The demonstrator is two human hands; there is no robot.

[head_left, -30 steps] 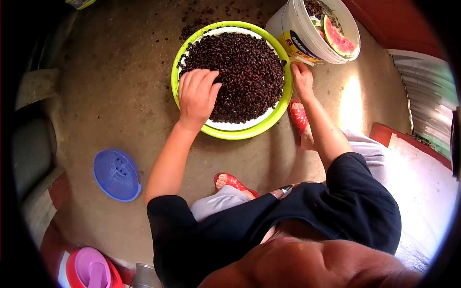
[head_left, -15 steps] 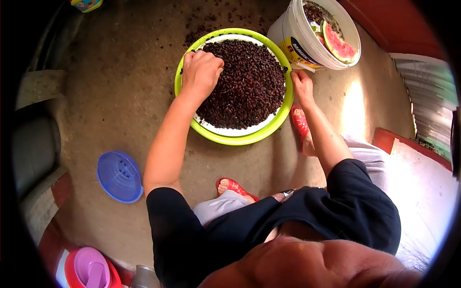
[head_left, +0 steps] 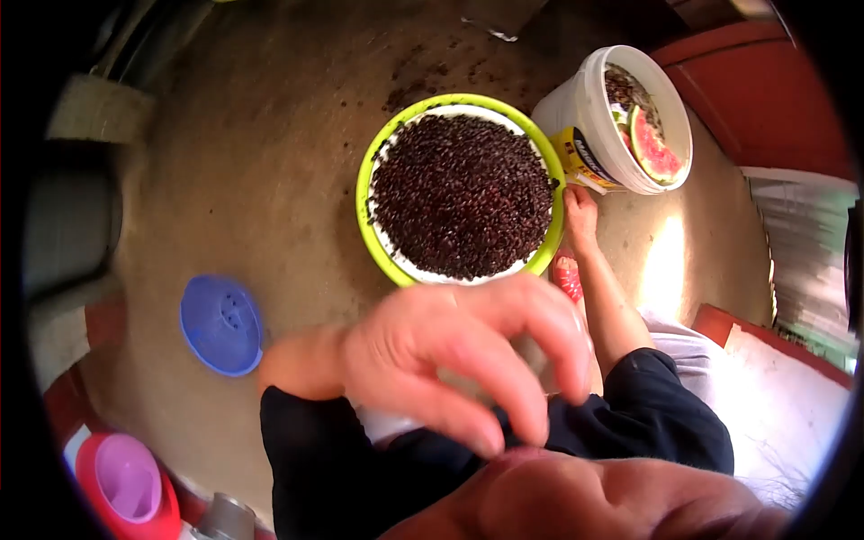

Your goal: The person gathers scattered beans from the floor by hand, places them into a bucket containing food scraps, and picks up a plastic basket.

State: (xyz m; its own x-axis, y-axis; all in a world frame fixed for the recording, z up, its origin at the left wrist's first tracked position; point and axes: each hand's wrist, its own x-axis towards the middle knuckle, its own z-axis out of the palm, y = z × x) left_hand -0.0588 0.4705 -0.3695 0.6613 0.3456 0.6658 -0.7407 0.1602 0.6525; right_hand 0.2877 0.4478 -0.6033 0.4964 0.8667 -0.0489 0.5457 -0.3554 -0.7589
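Note:
A lime-green basin (head_left: 364, 216) stands on the floor, with a white round liner or tray inside it heaped with small dark reddish-brown beans (head_left: 463, 193). My left hand (head_left: 450, 351) is raised close to the camera, right by my mouth, its thumb and a fingertip pinched near the lips. Whatever is between them, if anything, is too small to see. At the basin's right edge, my right hand (head_left: 581, 216) has its fingers closed on the green rim.
Touching the basin's right side is a white bucket (head_left: 571, 103) with scraps and a watermelon slice (head_left: 652, 148). Loose beans (head_left: 414, 90) lie behind the basin. A blue plastic strainer (head_left: 220, 328) is on the floor at left; pink and red tubs (head_left: 126, 477) stand lower left.
My left hand has left the beans in the basin and come up to my mouth. My right hand stays at the rim. The camera view has tilted, so the basin sits lower.

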